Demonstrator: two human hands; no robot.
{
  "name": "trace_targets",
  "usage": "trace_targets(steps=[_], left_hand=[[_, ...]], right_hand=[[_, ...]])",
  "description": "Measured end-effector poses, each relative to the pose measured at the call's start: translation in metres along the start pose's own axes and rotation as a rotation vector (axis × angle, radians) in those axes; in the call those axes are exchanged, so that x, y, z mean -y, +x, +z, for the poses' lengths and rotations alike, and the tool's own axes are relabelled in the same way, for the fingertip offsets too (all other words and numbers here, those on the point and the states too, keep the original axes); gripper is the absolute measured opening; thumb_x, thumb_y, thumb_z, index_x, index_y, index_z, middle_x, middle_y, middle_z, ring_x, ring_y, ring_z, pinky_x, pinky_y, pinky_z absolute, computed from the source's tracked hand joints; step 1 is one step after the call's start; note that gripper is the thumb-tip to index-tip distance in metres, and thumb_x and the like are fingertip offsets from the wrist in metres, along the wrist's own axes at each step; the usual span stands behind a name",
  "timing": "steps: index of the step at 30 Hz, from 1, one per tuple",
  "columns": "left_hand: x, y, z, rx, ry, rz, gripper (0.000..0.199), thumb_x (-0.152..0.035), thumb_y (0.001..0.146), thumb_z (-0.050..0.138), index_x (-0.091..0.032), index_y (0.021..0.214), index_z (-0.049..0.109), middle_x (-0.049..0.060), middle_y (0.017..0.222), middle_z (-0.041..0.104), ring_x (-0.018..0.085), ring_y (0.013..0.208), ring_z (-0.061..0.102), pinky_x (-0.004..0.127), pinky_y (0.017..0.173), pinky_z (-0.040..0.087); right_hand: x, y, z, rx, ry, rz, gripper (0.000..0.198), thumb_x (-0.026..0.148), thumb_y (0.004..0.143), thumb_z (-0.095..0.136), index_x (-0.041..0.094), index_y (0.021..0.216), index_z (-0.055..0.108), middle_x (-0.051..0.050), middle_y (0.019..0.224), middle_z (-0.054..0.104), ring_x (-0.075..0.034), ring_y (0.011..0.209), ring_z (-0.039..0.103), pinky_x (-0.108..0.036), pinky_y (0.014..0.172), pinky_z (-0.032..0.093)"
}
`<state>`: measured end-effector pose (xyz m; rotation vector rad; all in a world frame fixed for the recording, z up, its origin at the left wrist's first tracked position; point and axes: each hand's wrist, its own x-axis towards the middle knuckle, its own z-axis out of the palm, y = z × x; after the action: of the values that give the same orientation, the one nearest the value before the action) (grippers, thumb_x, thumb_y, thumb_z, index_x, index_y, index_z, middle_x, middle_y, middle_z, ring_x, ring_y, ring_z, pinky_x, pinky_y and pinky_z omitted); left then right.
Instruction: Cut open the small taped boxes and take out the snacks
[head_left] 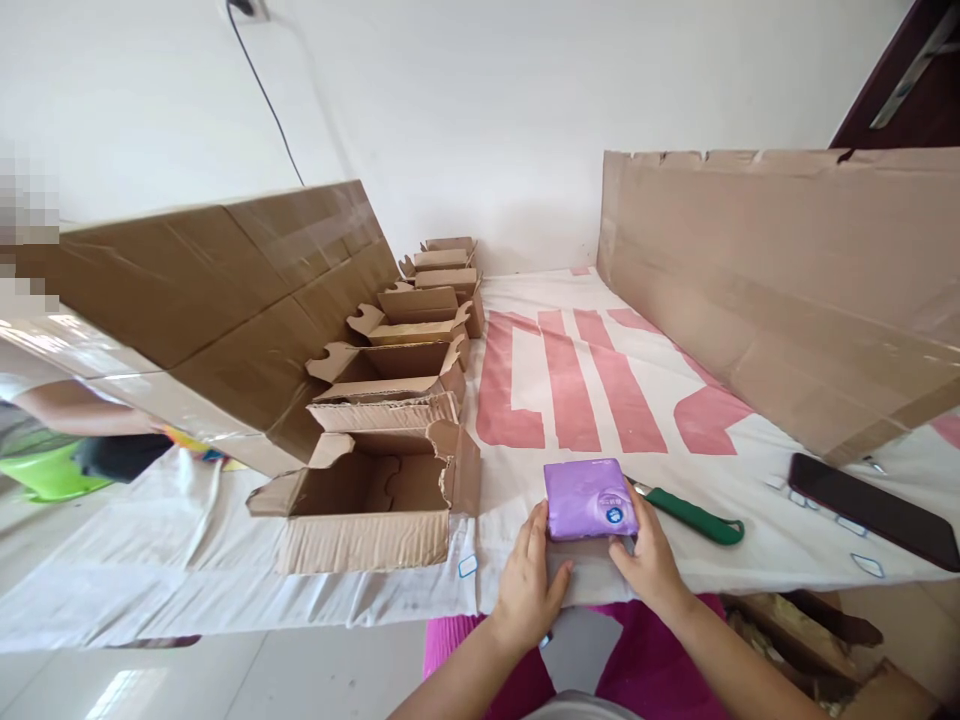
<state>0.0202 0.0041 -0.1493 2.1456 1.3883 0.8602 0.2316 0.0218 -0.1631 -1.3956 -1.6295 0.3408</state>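
Note:
A small purple plastic-wrapped packet (585,492) with a blue round logo is at the front of the cloth-covered table, held between both my hands. My left hand (531,578) has its fingers against the packet's left side, with the thumb lower down and apart from it. On the other side, my right hand (651,562) grips the right edge, its thumb at the lower corner. Just right of the packet lies a green-handled knife (694,515), its blade partly hidden behind the packet and my hand. An open cardboard box (367,540) stands to the left.
Several more open small boxes (390,365) form a row toward the wall. Large cardboard panels rise at left (247,270) and right (780,290). A dark phone (874,510) and small blue-edged labels (868,566) lie at right. Another person's arm (86,407) shows far left.

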Motion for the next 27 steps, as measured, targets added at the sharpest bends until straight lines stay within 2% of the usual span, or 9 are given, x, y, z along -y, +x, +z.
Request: trace_targets(steps=[5, 8, 11, 12, 13, 16, 19, 22, 27], left_hand=[[0.002, -0.003, 0.004, -0.011, -0.023, -0.043, 0.075, -0.019, 0.085, 0.052, -0.015, 0.151, 0.018, 0.02, 0.15, 0.038, 0.031, 0.141, 0.036, 0.053, 0.113, 0.035], [0.001, 0.018, -0.002, -0.05, -0.147, -0.107, 0.071, -0.022, 0.084, 0.054, -0.017, 0.149, 0.026, 0.016, 0.148, 0.044, 0.029, 0.138, 0.042, 0.049, 0.112, 0.038], [-0.005, 0.072, -0.012, -0.142, -0.285, -0.197, 0.065, -0.026, 0.084, 0.055, -0.02, 0.146, 0.034, 0.012, 0.145, 0.049, 0.026, 0.132, 0.048, 0.042, 0.109, 0.041], [-0.008, 0.096, -0.014, -0.177, -0.304, -0.268, 0.064, -0.026, 0.084, 0.056, -0.02, 0.145, 0.036, 0.012, 0.143, 0.051, 0.025, 0.131, 0.049, 0.039, 0.108, 0.041], [-0.01, 0.12, -0.015, -0.251, -0.301, -0.395, 0.062, -0.024, 0.084, 0.057, -0.021, 0.143, 0.039, 0.011, 0.14, 0.054, 0.025, 0.13, 0.051, 0.035, 0.107, 0.041], [-0.013, 0.185, -0.013, -0.334, -0.277, -0.499, 0.059, -0.023, 0.087, 0.053, -0.018, 0.144, 0.036, 0.016, 0.14, 0.054, 0.027, 0.128, 0.052, 0.038, 0.106, 0.04], [-0.005, 0.22, -0.007, -0.367, -0.267, -0.556, 0.055, -0.021, 0.09, 0.05, -0.016, 0.142, 0.037, 0.02, 0.141, 0.052, 0.029, 0.126, 0.054, 0.041, 0.105, 0.04], [0.012, 0.228, -0.003, -0.361, -0.263, -0.533, 0.053, -0.019, 0.088, 0.052, -0.017, 0.141, 0.04, 0.017, 0.137, 0.056, 0.027, 0.124, 0.055, 0.039, 0.104, 0.041], [0.032, 0.22, 0.001, -0.362, -0.233, -0.435, 0.051, -0.02, 0.088, 0.053, -0.021, 0.138, 0.045, 0.011, 0.137, 0.058, 0.022, 0.127, 0.053, 0.033, 0.106, 0.038]], right_hand=[[-0.003, -0.009, 0.004, -0.032, 0.025, 0.023, 0.07, 0.015, 0.078, 0.049, 0.024, 0.146, 0.034, -0.011, 0.141, 0.052, -0.028, 0.13, 0.05, -0.048, 0.107, 0.043], [-0.002, 0.004, 0.008, -0.03, 0.083, 0.063, 0.063, 0.021, 0.082, 0.049, 0.023, 0.144, 0.039, -0.01, 0.14, 0.054, -0.028, 0.129, 0.051, -0.048, 0.108, 0.043], [0.003, 0.051, 0.018, -0.008, 0.166, 0.117, 0.059, 0.024, 0.082, 0.05, 0.021, 0.141, 0.043, -0.01, 0.138, 0.056, -0.026, 0.127, 0.053, -0.045, 0.108, 0.042], [0.004, 0.074, 0.023, -0.001, 0.185, 0.148, 0.06, 0.023, 0.081, 0.05, 0.02, 0.14, 0.043, -0.01, 0.137, 0.056, -0.025, 0.126, 0.053, -0.043, 0.107, 0.042], [0.005, 0.098, 0.028, -0.002, 0.185, 0.155, 0.06, 0.022, 0.08, 0.05, 0.02, 0.14, 0.044, -0.01, 0.136, 0.057, -0.024, 0.125, 0.055, -0.041, 0.106, 0.043], [0.004, 0.165, 0.047, -0.015, 0.158, 0.182, 0.061, 0.015, 0.076, 0.05, 0.021, 0.136, 0.048, -0.009, 0.129, 0.063, -0.025, 0.12, 0.058, -0.041, 0.103, 0.045], [-0.002, 0.2, 0.064, -0.034, 0.119, 0.224, 0.061, 0.012, 0.073, 0.05, 0.022, 0.133, 0.051, -0.008, 0.119, 0.068, -0.027, 0.111, 0.062, -0.043, 0.097, 0.048], [-0.01, 0.202, 0.077, -0.072, 0.088, 0.238, 0.058, 0.013, 0.073, 0.05, 0.018, 0.131, 0.052, -0.011, 0.12, 0.066, -0.028, 0.114, 0.06, -0.045, 0.1, 0.045], [-0.023, 0.184, 0.089, -0.127, 0.056, 0.218, 0.05, 0.021, 0.08, 0.047, 0.01, 0.128, 0.053, -0.019, 0.127, 0.06, -0.032, 0.123, 0.051, -0.048, 0.108, 0.036]])
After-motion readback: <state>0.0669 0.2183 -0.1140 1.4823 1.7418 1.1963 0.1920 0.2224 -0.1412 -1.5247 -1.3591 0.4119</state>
